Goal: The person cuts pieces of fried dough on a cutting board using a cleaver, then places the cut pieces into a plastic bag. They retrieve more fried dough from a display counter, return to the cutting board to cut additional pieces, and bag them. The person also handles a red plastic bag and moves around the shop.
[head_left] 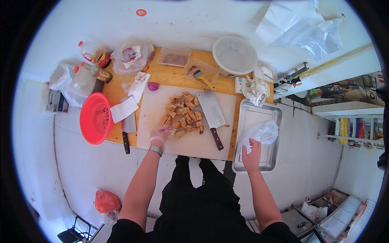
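Several browned, cut food pieces [184, 111] lie in a loose pile on the white cutting board [152, 103]. My left hand [160, 133], in a clear plastic glove and with a metal watch at the wrist, is at the pile's lower left edge. Its fingertips are beside the nearest pieces; whether they grip one is unclear. A cleaver [211, 111] rests right of the pile, its dark handle towards me. Bare and with thumb and fingers apart, my right hand [253, 155] is over a thin clear plastic bag [263, 133] in the steel tray [275, 114].
A second knife [130, 124] lies left of the board, partly under paper [124, 109], beside a red plastic basin [95, 120]. Behind stand a purple onion piece [153, 86], a plastic box with a brush [202, 76], a white tub [234, 54], a scale [239, 85] and bottles [98, 71].
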`<state>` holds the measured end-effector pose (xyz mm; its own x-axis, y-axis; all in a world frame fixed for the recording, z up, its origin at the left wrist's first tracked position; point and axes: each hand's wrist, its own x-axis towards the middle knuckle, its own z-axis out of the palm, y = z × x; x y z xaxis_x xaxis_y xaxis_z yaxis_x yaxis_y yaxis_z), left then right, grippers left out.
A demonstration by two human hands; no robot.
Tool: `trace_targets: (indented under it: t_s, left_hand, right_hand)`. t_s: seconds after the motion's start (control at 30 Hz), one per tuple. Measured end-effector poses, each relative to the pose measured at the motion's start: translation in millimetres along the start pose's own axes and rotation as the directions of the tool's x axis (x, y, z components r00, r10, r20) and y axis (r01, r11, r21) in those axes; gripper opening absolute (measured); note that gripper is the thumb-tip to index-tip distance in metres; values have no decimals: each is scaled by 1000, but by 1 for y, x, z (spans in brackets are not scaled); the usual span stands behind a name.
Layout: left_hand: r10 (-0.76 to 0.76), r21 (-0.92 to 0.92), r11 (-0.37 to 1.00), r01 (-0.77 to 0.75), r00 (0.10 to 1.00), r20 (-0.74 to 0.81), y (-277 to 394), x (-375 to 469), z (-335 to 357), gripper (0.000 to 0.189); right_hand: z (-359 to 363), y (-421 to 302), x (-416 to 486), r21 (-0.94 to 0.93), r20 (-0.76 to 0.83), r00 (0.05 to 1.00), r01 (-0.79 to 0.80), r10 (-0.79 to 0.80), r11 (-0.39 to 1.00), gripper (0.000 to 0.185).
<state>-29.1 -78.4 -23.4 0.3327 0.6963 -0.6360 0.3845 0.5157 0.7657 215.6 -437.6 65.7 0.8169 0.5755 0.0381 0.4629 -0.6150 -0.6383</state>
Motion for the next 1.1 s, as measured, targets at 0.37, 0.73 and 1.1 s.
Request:
trace_targets:
  t_s: [0.37,0.73,1.1]
  left_hand:
    - [-99,-413,911,5,973,-208,28,-31,8,38]
    - [296,845,316,-432,891,344,32,-72,173,30]
    - [340,713,402,-574,817,466,-1,-79,230,38]
  right_hand:
    - [15,39,10,-192,180,979,127,-92,973,35]
    - [8,46,7,166,-4,998,-58,59,984,10]
    - [-34,-15,29,816,249,945,-323,212,480,5]
